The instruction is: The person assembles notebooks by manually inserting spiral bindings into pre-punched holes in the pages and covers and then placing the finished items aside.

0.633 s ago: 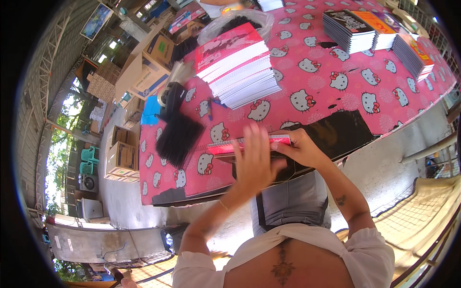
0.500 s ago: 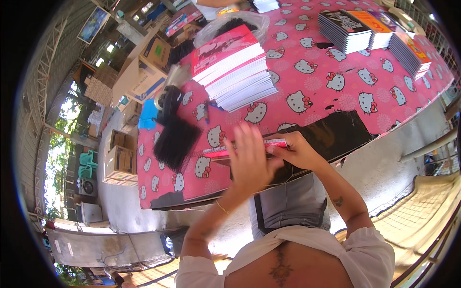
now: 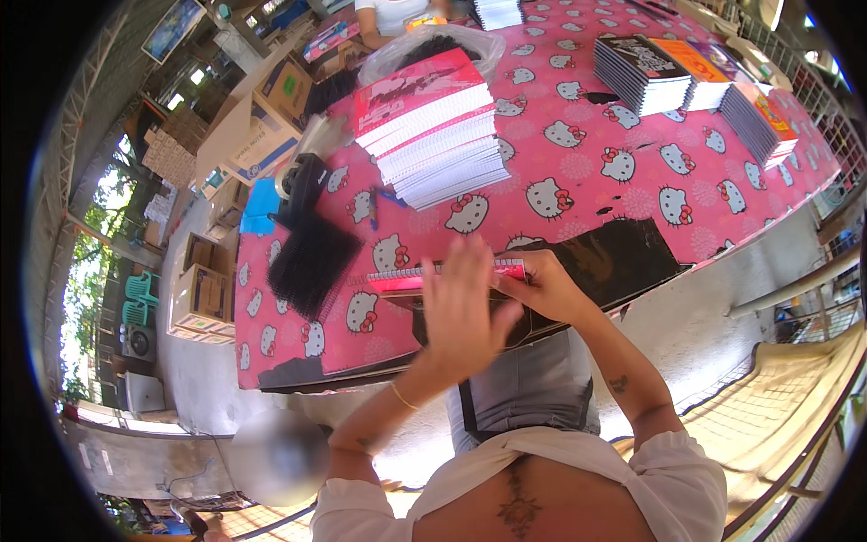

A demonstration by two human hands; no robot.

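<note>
Your right hand [image 3: 546,287] grasps the right end of a pink spiral notebook [image 3: 395,284], thumb on its near side. Your left hand [image 3: 462,314] is spread, fingers straight and released, in front of the notebook's middle (whether the palm touches it, I cannot tell). The notebook is by the near edge of the pink cat-print table [image 3: 596,194], coil side up, beside a black sheet [image 3: 623,256] that runs along that edge. Toward the table's left edge you have a bundle of black binding coils [image 3: 314,262], with a black tape dispenser [image 3: 309,185] and a blue sheet [image 3: 260,206] just beyond. A stack of red-covered spiral notebooks [image 3: 432,122] stands farther in, a clear plastic bag [image 3: 486,43] behind it. Toward the right edge stand notebook stacks [image 3: 639,68] with black and orange covers. At the far edge is a co-worker [image 3: 390,16].
</note>
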